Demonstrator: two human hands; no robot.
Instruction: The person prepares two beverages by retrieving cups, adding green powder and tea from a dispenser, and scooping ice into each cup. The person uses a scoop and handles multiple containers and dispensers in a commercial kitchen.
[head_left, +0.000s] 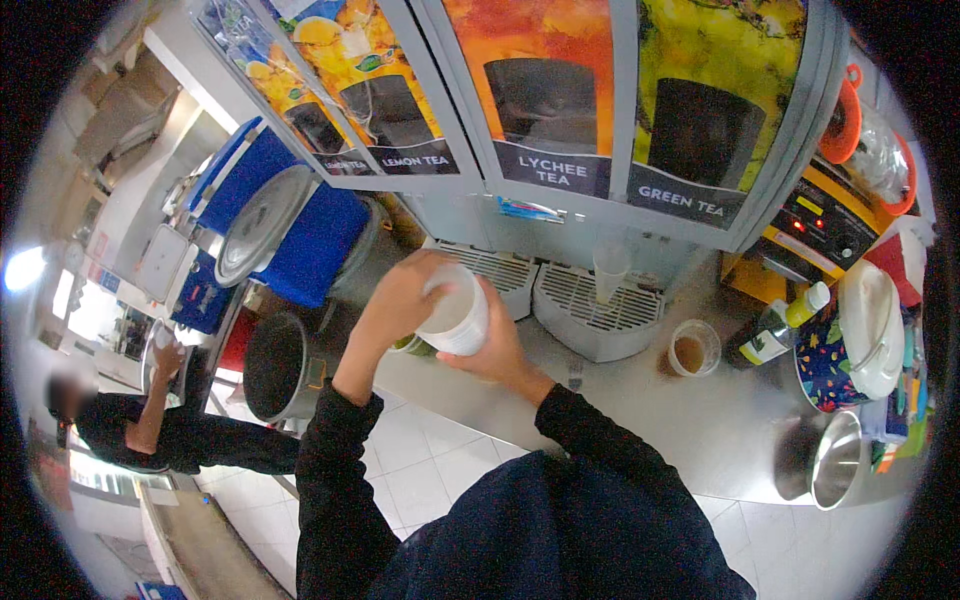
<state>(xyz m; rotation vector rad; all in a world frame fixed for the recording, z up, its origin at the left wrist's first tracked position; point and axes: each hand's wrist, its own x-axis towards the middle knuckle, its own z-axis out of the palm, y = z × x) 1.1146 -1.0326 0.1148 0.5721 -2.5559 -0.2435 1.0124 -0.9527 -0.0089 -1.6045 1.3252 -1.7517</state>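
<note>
My right hand (499, 337) is closed around the side and base of a white cup (463, 334), whose mouth tilts up and to the left. On the other side, my left hand (409, 296) is bent over the cup's rim, its fingers partly hidden; whether they grip the rim I cannot tell. Just beneath the cup, a container with something green (411, 345) is partly covered. Behind the hands stands a tea dispenser with grated drip trays (600, 319). A clear plastic cup (610, 274) stands on the right tray.
On the steel counter (600, 405), to the right, are a clear cup of brown liquid (688, 356), a bottle with a yellow-green neck (780, 322), a patterned container (825, 367) and a steel bowl (836, 461). A large bin (276, 367) and another person (150, 427) are at left.
</note>
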